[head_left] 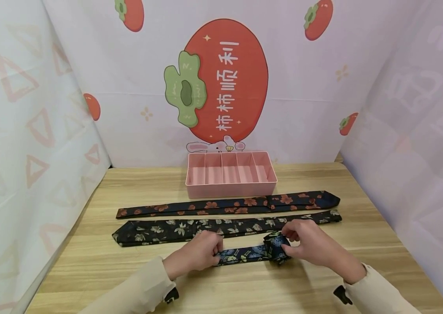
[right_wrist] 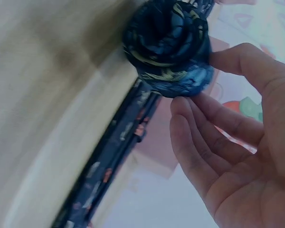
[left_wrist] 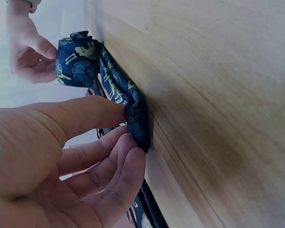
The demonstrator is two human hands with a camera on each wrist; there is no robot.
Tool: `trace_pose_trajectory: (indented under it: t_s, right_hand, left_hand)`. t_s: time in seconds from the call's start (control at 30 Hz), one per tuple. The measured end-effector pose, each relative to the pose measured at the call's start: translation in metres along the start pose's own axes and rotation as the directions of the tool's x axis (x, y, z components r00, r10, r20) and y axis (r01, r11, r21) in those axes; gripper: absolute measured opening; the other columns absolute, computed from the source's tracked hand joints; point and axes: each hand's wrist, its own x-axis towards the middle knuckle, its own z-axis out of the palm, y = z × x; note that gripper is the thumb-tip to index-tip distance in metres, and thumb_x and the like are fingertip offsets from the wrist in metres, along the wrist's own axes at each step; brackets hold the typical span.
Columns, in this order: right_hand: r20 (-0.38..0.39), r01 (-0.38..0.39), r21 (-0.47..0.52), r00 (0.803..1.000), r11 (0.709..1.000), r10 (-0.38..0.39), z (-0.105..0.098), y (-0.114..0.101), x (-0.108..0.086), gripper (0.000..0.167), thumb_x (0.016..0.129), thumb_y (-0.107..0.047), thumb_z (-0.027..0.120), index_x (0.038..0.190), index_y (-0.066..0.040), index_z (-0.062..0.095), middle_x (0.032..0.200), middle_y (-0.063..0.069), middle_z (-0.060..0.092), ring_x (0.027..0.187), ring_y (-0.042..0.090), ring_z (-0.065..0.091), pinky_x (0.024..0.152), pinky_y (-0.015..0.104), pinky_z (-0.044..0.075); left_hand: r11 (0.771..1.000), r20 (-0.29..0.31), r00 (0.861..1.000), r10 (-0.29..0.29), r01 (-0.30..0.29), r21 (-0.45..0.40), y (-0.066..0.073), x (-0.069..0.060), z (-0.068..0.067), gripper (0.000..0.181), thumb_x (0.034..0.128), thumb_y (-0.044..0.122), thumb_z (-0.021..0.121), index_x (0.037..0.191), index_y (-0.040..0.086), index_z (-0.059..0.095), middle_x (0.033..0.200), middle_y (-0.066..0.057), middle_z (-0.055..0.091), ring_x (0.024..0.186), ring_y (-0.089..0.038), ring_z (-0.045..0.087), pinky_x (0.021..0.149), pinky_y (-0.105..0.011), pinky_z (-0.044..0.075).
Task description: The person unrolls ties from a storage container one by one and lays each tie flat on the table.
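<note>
A dark blue necktie with a blue and yellow pattern (head_left: 245, 254) lies partly rolled up near the front of the table. Its right part forms a thick coil (head_left: 277, 249), whose spiral end shows in the right wrist view. My right hand (head_left: 310, 243) holds this coil between thumb and fingers. At the flat left end, my left hand (head_left: 200, 252) pinches the necktie, with thumb and fingertips on its edge in the left wrist view. Just behind lies a black necktie with pale flowers (head_left: 158, 232), and past it a dark necktie with orange flowers (head_left: 213, 207), both stretched out flat.
A pink box with several compartments (head_left: 231, 190) stands at the back of the wooden table (head_left: 99, 279). White printed cloth (head_left: 146, 65) hangs behind the table and along both sides.
</note>
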Motion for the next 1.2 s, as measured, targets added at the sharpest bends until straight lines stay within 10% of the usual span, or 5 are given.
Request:
trace_pose_trajectory:
  t_s: [0.5,1.2]
  right_hand:
    - [0.095,0.103,0.008,0.990,0.995,-0.104,0.015,-0.013,0.025,0.020,0.088,-0.012,0.085,0.104,-0.009,0.074,0.095,0.001,0.071,0.080,0.007,0.064,0.068,0.024,0.057]
    - [-0.095,0.037,-0.122,0.994,0.992,-0.048,0.007,0.006,-0.004,0.024,0.080,-0.017,0.091,0.093,-0.014,0.071,0.086,-0.009,0.060,0.073,-0.001,0.054,0.063,0.022,0.052]
  left_hand:
    - [0.999,0.024,1.000,-0.017,0.018,-0.032,-0.001,-0.001,-0.002,0.008,0.0866,0.004,0.080,0.091,0.009,0.075,0.080,0.004,0.068,0.069,-0.001,0.054,0.069,-0.022,0.051]
    - [0.996,0.010,0.997,-0.080,0.080,-0.035,-0.020,-0.023,-0.011,0.012,0.0856,0.003,0.081,0.090,0.011,0.073,0.080,0.004,0.064,0.072,-0.004,0.051,0.067,-0.026,0.048]
